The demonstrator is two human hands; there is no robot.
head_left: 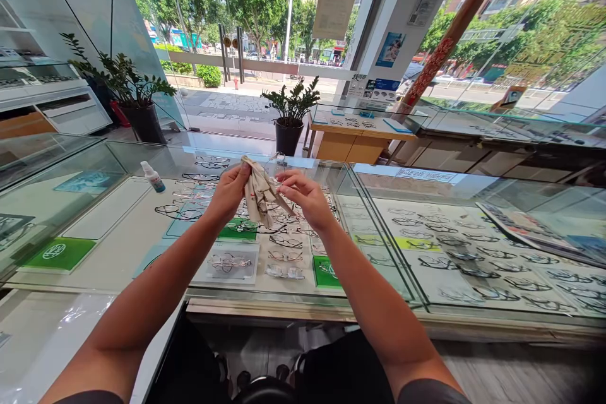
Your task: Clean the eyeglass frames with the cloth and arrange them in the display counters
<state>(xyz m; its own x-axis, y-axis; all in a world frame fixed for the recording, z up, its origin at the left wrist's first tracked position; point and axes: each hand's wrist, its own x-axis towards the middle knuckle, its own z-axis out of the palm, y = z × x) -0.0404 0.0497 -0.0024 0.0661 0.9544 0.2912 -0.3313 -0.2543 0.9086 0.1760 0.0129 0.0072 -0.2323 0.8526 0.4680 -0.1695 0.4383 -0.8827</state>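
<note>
Okay so both hands are up over a glass display counter (142,154), close to its back edge, holding a beige cleaning cloth (260,192) between them. The left hand (228,194) is closed around the cloth's upper part, fingers wrapped over it. The right hand (305,197) sits just to the right, thumb and fingertips (280,178) pinched together right at the cloth's edge, though I can't tell if they've got cloth or something else. The cloth hangs down in loose folds between the wrists, not touching the glass as far as I can tell.

A thin wire loop (277,156) pokes up just above the cloth. Could be part of a glasses frame, but it's too faint to be sure.

Under the hands, rows of eyeglass frames (286,241) are laid out inside the case, with green cards (237,229) among them. A small spray bottle (153,177) lies on the glass top, out left of the left hand near the back edge. Off to the right there's a second glass case (473,265), full of more frames, with a catalog (521,227) lying across its top.
</note>
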